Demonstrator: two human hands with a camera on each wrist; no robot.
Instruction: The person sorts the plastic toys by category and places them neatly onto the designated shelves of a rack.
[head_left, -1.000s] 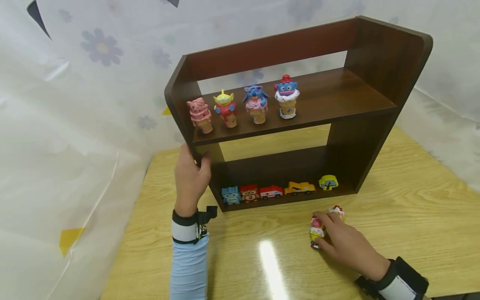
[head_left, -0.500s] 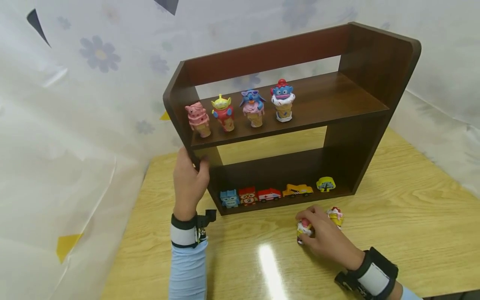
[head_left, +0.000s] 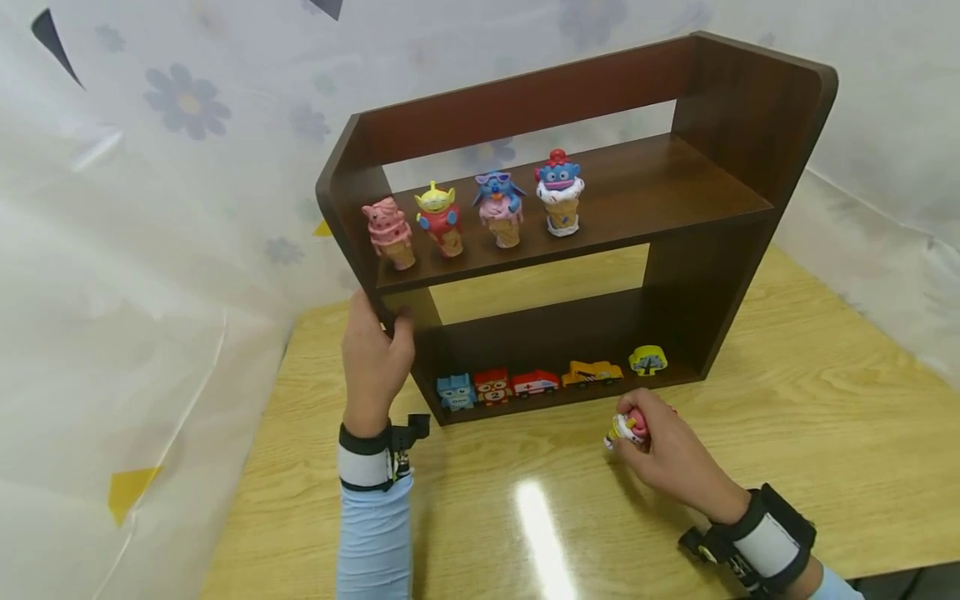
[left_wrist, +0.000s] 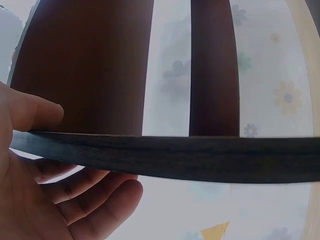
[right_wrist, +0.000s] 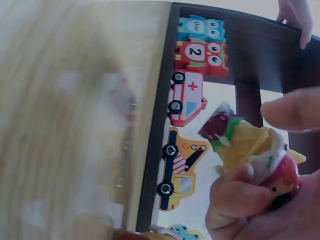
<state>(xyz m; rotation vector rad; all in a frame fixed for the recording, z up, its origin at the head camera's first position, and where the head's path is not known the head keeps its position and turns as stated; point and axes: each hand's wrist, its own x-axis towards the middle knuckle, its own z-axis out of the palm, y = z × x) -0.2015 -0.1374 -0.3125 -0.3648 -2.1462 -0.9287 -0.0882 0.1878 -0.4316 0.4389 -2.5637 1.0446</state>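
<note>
My left hand (head_left: 377,358) grips the left side panel of a dark brown two-tier shelf (head_left: 577,231); in the left wrist view the thumb lies on one face and the fingers on the other. Just above the table, in front of the shelf, my right hand (head_left: 678,454) holds an ice-cream-cone figurine (head_left: 628,427). The right wrist view shows its yellow cone, white swirl and pink head between thumb and curled fingers. Another figurine (right_wrist: 131,236) shows only in part at that view's bottom edge; in the head view my right hand hides most of it.
Several cone figurines, including a blue one with a red top (head_left: 559,193), stand on the upper tier's left part. Below are two owl blocks (head_left: 492,388), an ambulance (head_left: 536,383), a yellow crane truck (head_left: 592,373) and a tree block (head_left: 648,360). The wooden table (head_left: 810,467) extends rightward.
My right hand first slid left across the table with the figurine, then lifted and tilted it, coming a little closer to the shelf. The left hand keeps its grip on the side panel.
</note>
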